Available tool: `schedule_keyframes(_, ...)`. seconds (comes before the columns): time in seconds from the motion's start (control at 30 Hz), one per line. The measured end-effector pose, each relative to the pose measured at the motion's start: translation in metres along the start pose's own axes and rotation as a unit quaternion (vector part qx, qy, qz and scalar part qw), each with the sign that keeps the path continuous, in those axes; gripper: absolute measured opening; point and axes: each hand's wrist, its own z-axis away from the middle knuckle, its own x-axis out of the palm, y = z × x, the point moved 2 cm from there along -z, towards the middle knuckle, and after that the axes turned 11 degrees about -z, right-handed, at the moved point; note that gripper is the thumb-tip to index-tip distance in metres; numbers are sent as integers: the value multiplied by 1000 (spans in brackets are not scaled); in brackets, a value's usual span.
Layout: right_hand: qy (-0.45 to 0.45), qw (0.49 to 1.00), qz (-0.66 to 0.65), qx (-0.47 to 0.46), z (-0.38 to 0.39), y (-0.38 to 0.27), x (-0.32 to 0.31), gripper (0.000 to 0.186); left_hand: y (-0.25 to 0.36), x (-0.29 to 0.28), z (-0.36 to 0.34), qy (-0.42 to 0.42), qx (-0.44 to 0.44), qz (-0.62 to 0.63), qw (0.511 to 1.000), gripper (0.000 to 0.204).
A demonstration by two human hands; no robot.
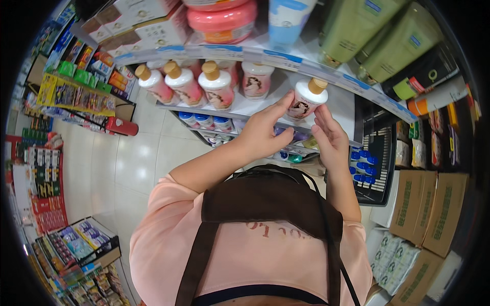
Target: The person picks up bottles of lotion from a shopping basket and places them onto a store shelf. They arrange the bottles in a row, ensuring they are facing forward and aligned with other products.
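- The white shelf (pixel 339 116) is serving as the landmark; its front edge is facing the person.
- The white bottle (pixel 301 108) with a gold cap is tilting slightly over the shelf's right-hand part, between both hands; whether its base is touching the shelf cannot be told.
- The left hand (pixel 263 130), at the shelf's front edge, is standing partly open, its extended fingers touching the bottle's left side, its thumb spreading apart.
- The right hand (pixel 331 133), also at the front edge, is standing partly open, its fingers lightly bending against the bottle's right side.
- Similar bottles (pixel 219 91) are standing on the shelf's left-hand part.
- Pink jars (pixel 222 24) and green tubes (pixel 352 30) are standing above the shelf.
- Blue-capped containers (pixel 204 121) are standing below its left-hand part.
- Brown cartons (pixel 416 204) are standing to its right.
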Motion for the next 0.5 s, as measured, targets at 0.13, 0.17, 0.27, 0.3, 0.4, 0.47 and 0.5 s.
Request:
schedule_keyframes(0.13, -44, 999, -1, 1, -2, -1, 20, 51, -7, -15, 16, 48, 15, -51, 997, 71)
schedule_keyframes(0.17, -53, 999, -6, 4, -3, 1, 24, 51, -7, -18, 20, 52, 5, -36, 998, 71)
schedule_keyframes(0.27, -74, 997, -15, 7, -5, 3, 37, 51, -13, -26, 30, 73, 2, -25, 997, 70)
schedule_keyframes(0.3, -81, 997, -17, 7, -6, 4, 40, 51, -15, -28, 33, 82, 7, -28, 996, 70)
schedule_keyframes(0.4, -92, 996, -13, 7, -9, 6, 50, 51, -17, -34, 39, 96, 2, -31, 995, 70)
schedule_keyframes(0.47, -99, 995, -17, 7, -12, 5, 56, 52, -15, -39, 42, 93, -23, -25, 995, 71)
schedule_keyframes(0.5, -103, 994, -20, 7, -13, 5, 59, 52, -15, -41, 44, 92, -35, -23, 995, 71)
